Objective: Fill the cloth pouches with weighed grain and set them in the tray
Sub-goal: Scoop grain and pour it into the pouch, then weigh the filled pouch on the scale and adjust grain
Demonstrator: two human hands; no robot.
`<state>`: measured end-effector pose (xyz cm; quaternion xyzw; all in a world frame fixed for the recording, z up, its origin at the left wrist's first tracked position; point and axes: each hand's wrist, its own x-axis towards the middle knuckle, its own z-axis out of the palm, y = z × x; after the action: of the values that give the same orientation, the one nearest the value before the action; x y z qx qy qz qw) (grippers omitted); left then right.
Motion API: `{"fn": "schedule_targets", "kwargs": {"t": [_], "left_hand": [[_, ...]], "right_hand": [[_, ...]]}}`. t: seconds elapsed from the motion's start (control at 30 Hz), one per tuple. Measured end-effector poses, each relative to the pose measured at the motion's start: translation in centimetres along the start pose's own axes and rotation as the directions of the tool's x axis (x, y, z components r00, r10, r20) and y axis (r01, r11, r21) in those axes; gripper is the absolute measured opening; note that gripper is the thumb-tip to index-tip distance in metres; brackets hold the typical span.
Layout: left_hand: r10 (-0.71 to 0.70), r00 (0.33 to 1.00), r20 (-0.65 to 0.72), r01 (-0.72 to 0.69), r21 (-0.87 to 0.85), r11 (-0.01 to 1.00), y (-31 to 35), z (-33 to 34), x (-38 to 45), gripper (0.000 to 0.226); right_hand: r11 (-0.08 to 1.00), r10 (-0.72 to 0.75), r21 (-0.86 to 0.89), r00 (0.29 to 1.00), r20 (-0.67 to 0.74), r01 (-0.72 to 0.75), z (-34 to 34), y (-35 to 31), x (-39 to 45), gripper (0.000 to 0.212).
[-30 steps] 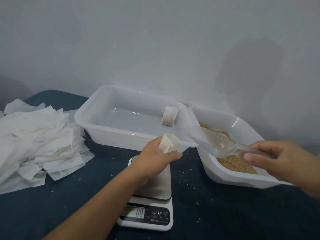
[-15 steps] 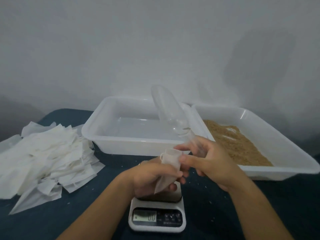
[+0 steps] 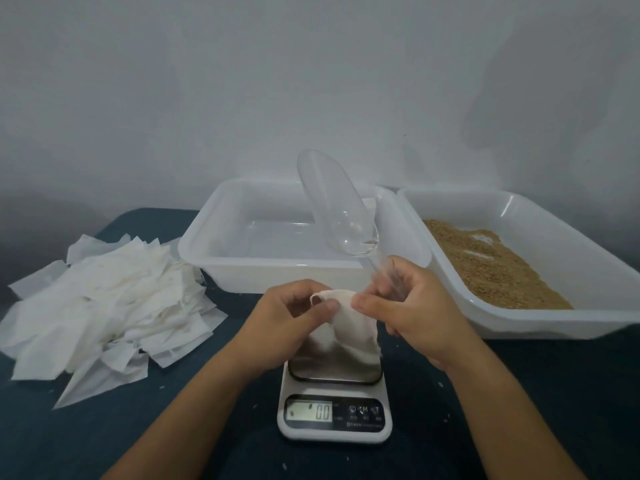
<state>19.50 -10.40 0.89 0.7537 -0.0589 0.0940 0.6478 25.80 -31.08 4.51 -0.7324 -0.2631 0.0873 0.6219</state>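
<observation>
A: What lies at 9 o'clock?
B: Loose pouches (image 3: 104, 306). At center, left hand (image 3: 287, 317) and right hand (image 3: 412, 313) pinch 1 pouch (image 3: 349, 320) above the scale (image 3: 334, 407); right also grips the scoop (image 3: 337, 209).
A: Grain (image 3: 491, 268)?
B: 2 o'clock, right tray (image 3: 588, 237).

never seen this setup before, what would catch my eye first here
Both hands, left hand and right hand, pinch a cloth pouch above the scale, which reads zero. A clear scoop sticks up from the right hand. Right of it sits a tray of brown grain; a heap of empty pouches lies far left.
</observation>
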Motion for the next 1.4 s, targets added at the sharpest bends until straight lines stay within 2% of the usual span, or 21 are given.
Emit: {"fn": "schedule_targets", "kwargs": {"t": [0.13,0.3,0.47,0.53,0.6,0.73,0.87,0.97,1.23,1.4], "left_hand": [[-0.04,0.999,-0.015,0.041,0.044,0.998,-0.8,-0.3,-0.5,0.007],[-0.02,0.994,-0.103,0.05,0.292,0.955,-1.8,-1.0,-0.3,0.011],[0.0,0.988,-0.152,0.054,0.352,0.934,-2.4,-1.2,-0.2,0.011],[0.021,0.986,-0.167,0.052,0.42,0.906,-2.7,-1.6,-0.2,0.004],[0.027,0.978,-0.205,0.072,0.46,0.885,-2.9,-2.1,-0.1,0.006],[-0.008,0.924,-0.381,0.172,0.399,0.901,-3.4,-3.0,0.4,0.014],[-0.091,0.869,-0.486,0.223,0.22,0.95,-3.9,-3.5,0.7,0.01],[-0.111,0.86,-0.498,0.231,0.186,0.955,-4.1,-3.7,0.9,0.009],[-0.101,0.877,-0.47,0.237,0.24,0.941,-3.7,-3.3,0.7,0.011],[-0.1,0.898,-0.428,0.232,0.269,0.935,-3.2,-3.0,0.4,0.01]], "right_hand": [[0.997,0.032,-0.072,0.999,-0.042,-0.035,0.1,1.2,0.0,0.033],[0.971,0.052,-0.228,0.992,-0.114,-0.077,1.0,2.5,0.4,0.031],[0.959,0.001,-0.28,0.983,-0.184,-0.053,1.1,2.9,0.1,0.049],[0.954,-0.03,-0.297,0.976,-0.217,-0.037,1.0,2.9,0.0,0.05],[0.953,-0.058,-0.303,0.962,-0.265,-0.027,0.7,2.9,-0.1,0.05],[0.951,-0.109,-0.309,0.925,-0.363,-0.009,0.0,3.3,-0.1,0.047],[0.949,-0.165,-0.315,0.89,-0.424,0.025,-1.0,3.7,0.1,0.039],[0.956,-0.174,-0.291,0.875,-0.451,0.04,-1.5,3.9,0.2,0.032],[0.968,-0.131,-0.251,0.866,-0.483,0.006,-1.9,4.4,0.4,0.017],[0.97,-0.125,-0.242,0.861,-0.493,0.002,-1.8,4.6,0.3,0.021]]}}
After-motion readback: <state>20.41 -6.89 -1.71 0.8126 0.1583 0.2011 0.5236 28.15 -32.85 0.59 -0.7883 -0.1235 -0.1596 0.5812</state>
